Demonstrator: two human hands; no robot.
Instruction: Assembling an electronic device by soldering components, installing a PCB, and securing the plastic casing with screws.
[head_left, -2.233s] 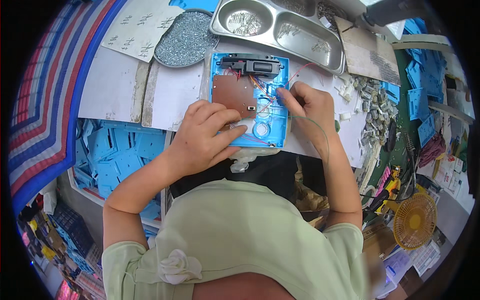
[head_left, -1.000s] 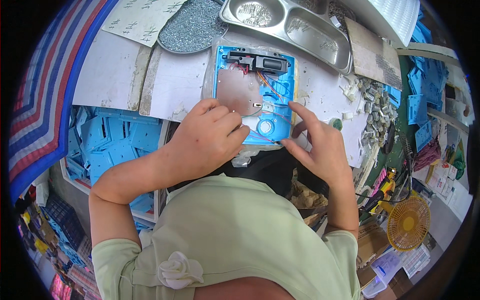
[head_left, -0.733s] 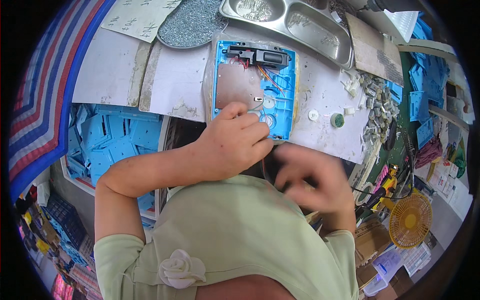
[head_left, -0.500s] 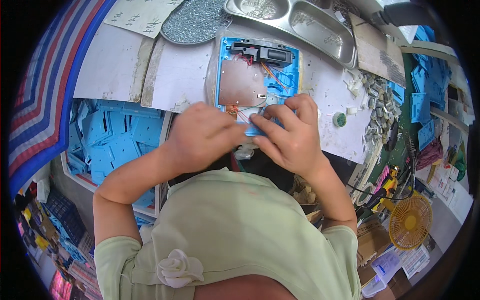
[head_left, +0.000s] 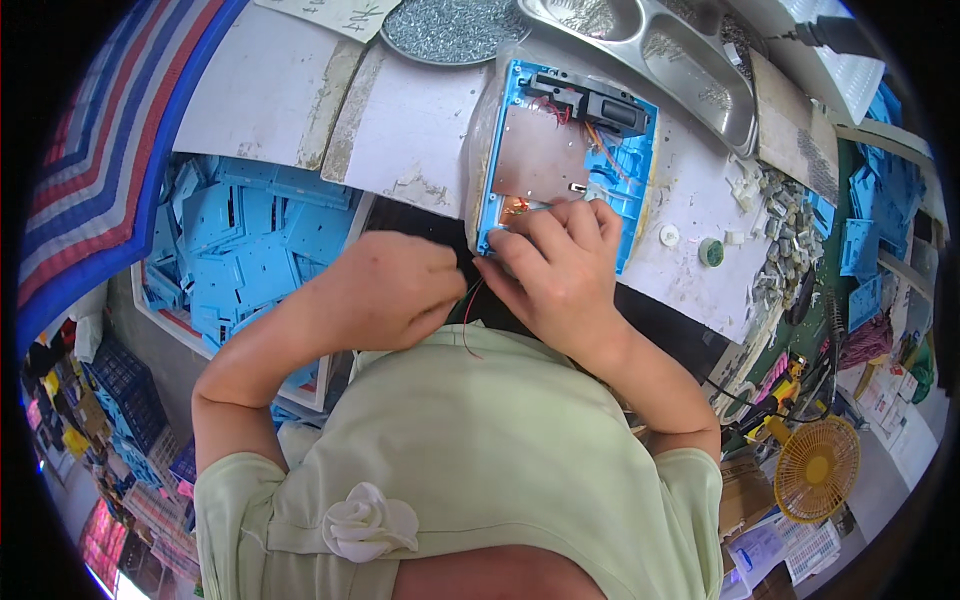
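Note:
A blue plastic casing (head_left: 630,190) lies on the bench with a brown circuit board (head_left: 540,155), a black mechanism (head_left: 600,105) and coloured wires inside. My right hand (head_left: 560,260) is closed over its near edge, thumb and forefinger pinched at the near left corner. What lies under those fingertips is hidden. Off the near left of the casing, my left hand (head_left: 385,290) is closed, its fingertips around thin wires. A red wire (head_left: 468,315) hangs from there down toward my shirt, and a short dark green one shows beside it.
A round tray of screws (head_left: 455,30) and a steel compartment tray (head_left: 695,75) stand at the back. Metal parts (head_left: 785,245) are heaped on the right, near a green roll (head_left: 710,252). A bin of blue plates (head_left: 260,250) stands left; a yellow fan (head_left: 817,470) is lower right.
My left hand has drawn back from the casing toward my body, and the red wire now hangs beside it. My right hand has shifted onto the casing's near left corner. The view has turned slightly.

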